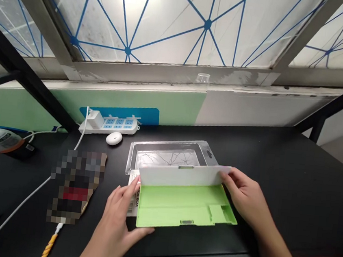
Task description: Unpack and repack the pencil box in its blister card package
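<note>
An opened pencil box (178,207) tilts over the front part of the desk, its light green tray bare inside apart from a small raised compartment at the right. The white lid (178,176) stands raised along the far side. My left hand (119,217) holds the left end of the tray, thumb at the near edge and fingers along the side. My right hand (242,193) pinches the right end of the lid. Behind the box lies a clear plastic package (168,155). A printed card (132,210) is partly hidden under the box and my left fingers.
To the left are a blurred-out flat object (76,188) with a cable (50,246), a white earbud case (114,139), and a power strip (113,124) against the wall. A bottle (0,139) lies at far left. A clear cup (203,78) sits on the windowsill.
</note>
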{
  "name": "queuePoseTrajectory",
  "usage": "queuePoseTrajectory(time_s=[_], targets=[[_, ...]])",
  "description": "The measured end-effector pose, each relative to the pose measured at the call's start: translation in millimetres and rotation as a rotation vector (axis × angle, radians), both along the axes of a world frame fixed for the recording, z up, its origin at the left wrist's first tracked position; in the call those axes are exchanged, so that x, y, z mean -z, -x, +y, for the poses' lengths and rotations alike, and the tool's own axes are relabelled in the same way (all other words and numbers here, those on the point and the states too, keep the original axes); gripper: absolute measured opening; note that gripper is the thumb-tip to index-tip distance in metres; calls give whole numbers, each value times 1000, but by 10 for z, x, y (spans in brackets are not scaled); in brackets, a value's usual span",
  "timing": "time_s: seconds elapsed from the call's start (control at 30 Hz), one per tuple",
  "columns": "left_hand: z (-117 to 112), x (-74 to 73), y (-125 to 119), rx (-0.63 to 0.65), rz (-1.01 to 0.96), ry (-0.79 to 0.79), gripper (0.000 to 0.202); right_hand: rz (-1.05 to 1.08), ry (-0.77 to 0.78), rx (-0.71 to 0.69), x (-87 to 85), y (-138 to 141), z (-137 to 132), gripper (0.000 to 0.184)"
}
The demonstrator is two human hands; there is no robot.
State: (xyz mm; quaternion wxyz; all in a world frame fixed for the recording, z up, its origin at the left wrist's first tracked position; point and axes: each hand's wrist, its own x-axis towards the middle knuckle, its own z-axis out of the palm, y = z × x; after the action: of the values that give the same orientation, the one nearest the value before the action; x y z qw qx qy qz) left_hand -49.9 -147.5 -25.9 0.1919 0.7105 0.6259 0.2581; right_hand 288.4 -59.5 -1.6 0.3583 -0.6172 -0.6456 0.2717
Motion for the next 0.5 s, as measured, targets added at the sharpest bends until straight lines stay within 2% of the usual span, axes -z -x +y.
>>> queuePoseTrajectory(time_s=[0.13,0.27,0.4,0.47,0.5], targets=[[-28,-51,1,10,-12,41,102,126,-60,20,78,16,-83,33],[-36,-74,-13,-55,-69,71,87,72,-43,-155,106,-111,-229,34],[-8,-109,-47,-143,-148,94,53,-57,-114,-418,184,-208,-311,55],[4,-127,-70,-172,-160,94,46,-153,-173,-474,228,-217,-309,69],[7,-134,-81,-185,-159,84,45,-195,-204,-474,245,-215,-298,69]])
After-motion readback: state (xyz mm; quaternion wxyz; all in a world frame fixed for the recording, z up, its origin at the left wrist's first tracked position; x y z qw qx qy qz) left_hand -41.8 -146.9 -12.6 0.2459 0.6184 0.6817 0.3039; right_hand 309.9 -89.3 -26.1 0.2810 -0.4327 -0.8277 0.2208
